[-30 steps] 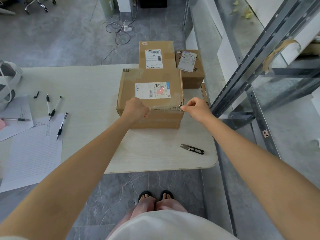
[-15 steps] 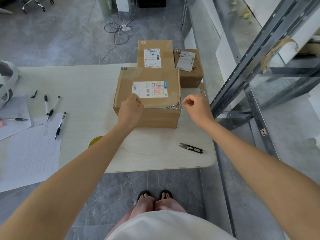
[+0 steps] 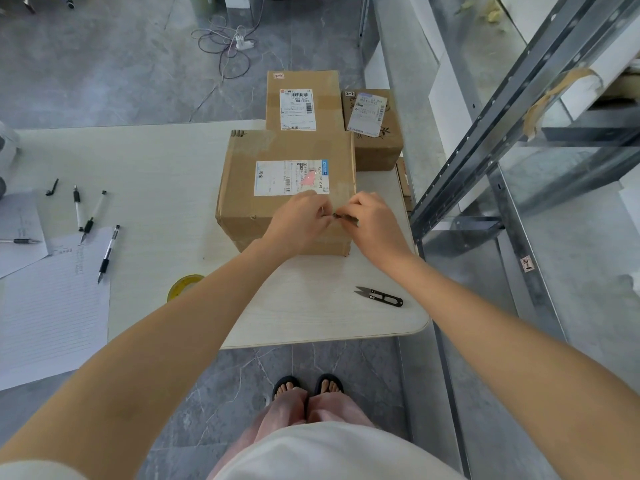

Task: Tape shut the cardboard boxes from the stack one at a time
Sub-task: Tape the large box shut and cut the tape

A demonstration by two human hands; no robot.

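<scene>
Pinching the tape end (image 3: 346,219) between my left hand (image 3: 298,221) and right hand (image 3: 375,221) at the near top edge of the front box (image 3: 249,147) on the bench (image 3: 156,161), I judged it best pulled taut, then pressed flat along the seam.

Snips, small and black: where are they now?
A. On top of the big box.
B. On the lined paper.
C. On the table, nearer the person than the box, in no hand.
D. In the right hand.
C: the snips lie on the bare table in front of the box, while the left hand and the right hand both pinch a tape strip at its top edge.
</scene>
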